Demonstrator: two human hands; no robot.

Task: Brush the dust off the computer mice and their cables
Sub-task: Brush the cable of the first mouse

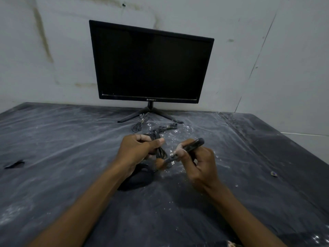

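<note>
Left hand [138, 148] grips bundled cable [158, 147]. Right hand [195, 163] pinches brush [179, 154], bristles between hands. Mouse [137, 179] on table [71, 139] centre, under left wrist.

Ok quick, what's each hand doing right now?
Left hand: closed around a bundled black cable.
Right hand: closed on a black-handled brush, bristles pointing at the cable.

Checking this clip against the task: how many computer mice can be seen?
1 for certain: a black mouse on the table under the left wrist. Two more cable bundles lie near the monitor stand, but their mice aren't visible.
</note>
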